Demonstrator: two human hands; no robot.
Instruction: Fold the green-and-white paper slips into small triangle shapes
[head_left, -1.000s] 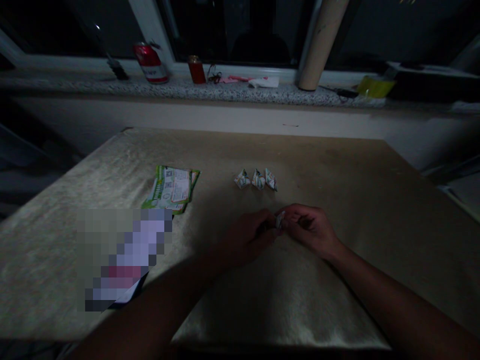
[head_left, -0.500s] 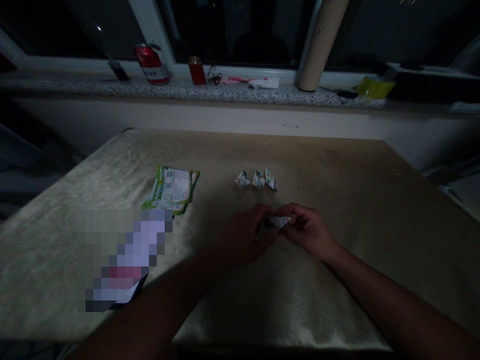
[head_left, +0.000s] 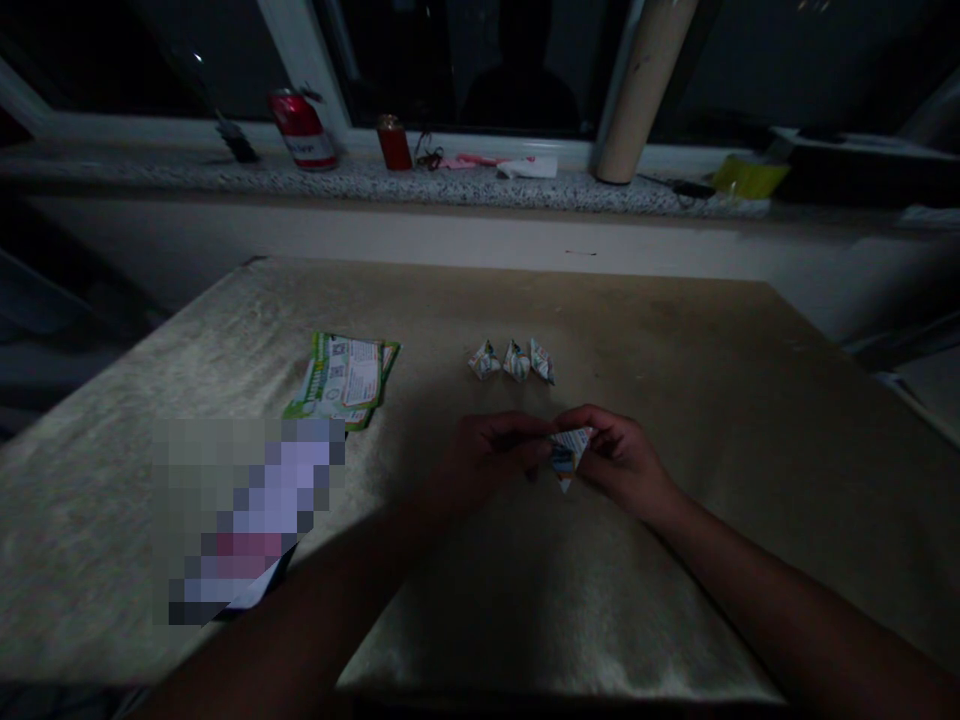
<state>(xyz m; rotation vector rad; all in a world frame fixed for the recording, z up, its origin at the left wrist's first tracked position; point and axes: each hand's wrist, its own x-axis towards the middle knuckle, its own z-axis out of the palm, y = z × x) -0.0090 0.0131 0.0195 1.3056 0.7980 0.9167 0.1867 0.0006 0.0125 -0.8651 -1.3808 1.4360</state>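
Between my two hands is a small folded paper piece [head_left: 570, 452], printed in white, blue and orange, its point hanging downward. My left hand [head_left: 499, 450] pinches its left corner, and my right hand [head_left: 619, 450] grips the right corner between thumb and fingers. Just beyond my hands, three folded paper pieces stand in a row on the table: a left one [head_left: 484, 361], a middle one [head_left: 516, 361] and a right one [head_left: 542, 362]. They carry similar print.
Green-and-white printed packets [head_left: 345, 375] lie at the left of the cloth-covered table [head_left: 675, 350]. Nearer me is a blurred-out flat object [head_left: 277, 500]. On the granite sill [head_left: 450, 185] stand a red can [head_left: 304, 130], an orange-red container [head_left: 394, 143] and a cardboard tube [head_left: 637, 100].
The folded paper has turned in my fingers, so a larger printed face with a downward point shows. My left hand has shifted slightly left and its fingers have straightened.
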